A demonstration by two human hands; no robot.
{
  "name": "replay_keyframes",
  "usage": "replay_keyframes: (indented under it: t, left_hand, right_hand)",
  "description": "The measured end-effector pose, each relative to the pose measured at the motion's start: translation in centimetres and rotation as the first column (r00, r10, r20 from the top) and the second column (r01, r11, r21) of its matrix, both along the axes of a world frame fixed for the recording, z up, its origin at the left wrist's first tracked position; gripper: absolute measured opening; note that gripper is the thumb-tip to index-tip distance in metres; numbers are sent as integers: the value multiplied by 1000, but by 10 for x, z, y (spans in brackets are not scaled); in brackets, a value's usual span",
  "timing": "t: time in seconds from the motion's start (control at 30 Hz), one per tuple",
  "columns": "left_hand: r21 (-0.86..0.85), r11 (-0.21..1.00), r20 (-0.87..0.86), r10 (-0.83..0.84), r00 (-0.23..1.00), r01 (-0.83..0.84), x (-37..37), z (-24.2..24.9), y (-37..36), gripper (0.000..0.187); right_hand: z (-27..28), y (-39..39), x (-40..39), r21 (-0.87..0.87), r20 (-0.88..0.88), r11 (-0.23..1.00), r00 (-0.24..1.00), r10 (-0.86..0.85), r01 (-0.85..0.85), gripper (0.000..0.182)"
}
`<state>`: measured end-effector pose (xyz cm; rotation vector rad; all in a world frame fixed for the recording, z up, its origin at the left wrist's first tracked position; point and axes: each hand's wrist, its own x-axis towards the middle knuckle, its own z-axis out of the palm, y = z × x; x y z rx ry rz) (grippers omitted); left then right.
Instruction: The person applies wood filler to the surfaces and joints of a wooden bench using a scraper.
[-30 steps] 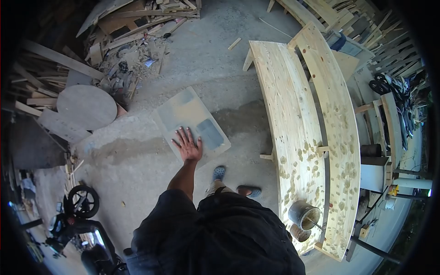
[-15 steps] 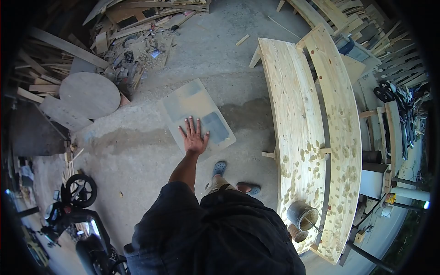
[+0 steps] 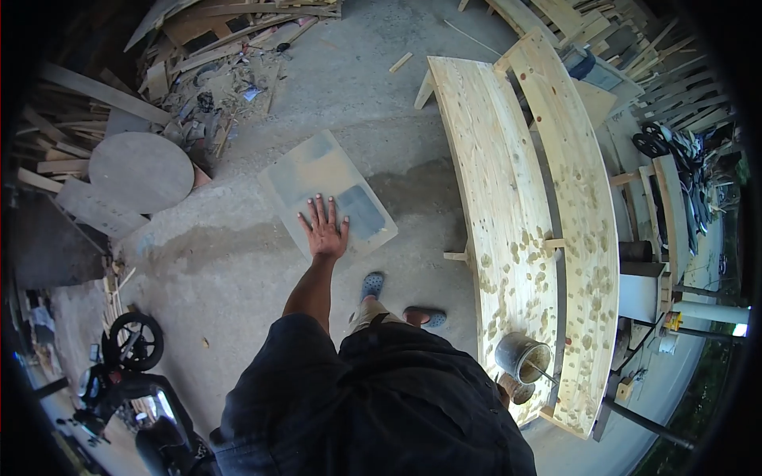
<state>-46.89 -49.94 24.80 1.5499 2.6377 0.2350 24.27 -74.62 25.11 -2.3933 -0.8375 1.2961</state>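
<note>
My left hand (image 3: 325,230) is stretched out in front of me, palm down with its fingers spread, and it holds nothing. In this view it overlaps a pale rectangular sheet (image 3: 292,170) with dark grey patches. On the long wooden bench (image 3: 476,143) at my right stands a metal can (image 3: 514,355) with a stick (image 3: 543,371) leaning in it. A round brown piece (image 3: 517,389) shows just below the can. Beside it, at the edge of my dark shirt, is a sliver of my right hand (image 3: 503,397); its fingers are hidden and I cannot tell what it holds.
Brownish blotches dot the near half of the bench and its second plank (image 3: 583,198). A motorcycle (image 3: 136,341) stands at the lower left. Scrap wood (image 3: 71,131), a round board (image 3: 141,172) and debris (image 3: 210,95) lie along the left and back. More lumber (image 3: 683,95) is stacked far right.
The whole view has shifted slightly to the left and turned a little. My left hand keeps its spread pose over the sheet, and the can stays on the bench.
</note>
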Motion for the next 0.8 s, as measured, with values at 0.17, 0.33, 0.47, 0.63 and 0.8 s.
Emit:
replay_keyframes:
  t: [0.17, 0.33, 0.47, 0.63, 0.8]
  left_hand:
    - [-78, 997, -23, 7, 1000, -9, 3, -5, 5, 67]
    - [-46, 999, -46, -27, 999, 25, 6, -6, 3, 66]
    - [-53, 999, -88, -7, 996, 3, 7, -8, 4, 67]
    - [-73, 997, -139, -9, 990, -1, 7, -14, 5, 65]
    - [-100, 994, -114, 33, 993, -44, 6, -19, 7, 66]
  right_hand:
    - [76, 31, -70, -132, 64, 989, 997, -54, 62, 34]
    - [69, 10, -78, -123, 21, 967, 975, -223, 224, 36]
    - [50, -17, -70, -101, -30, 964, 968, -249, 245, 37]
    - [57, -27, -80, -141, 12, 952, 962, -273, 272, 38]
    - [52, -29, -85, -117, 11, 948, 954, -298, 297, 38]
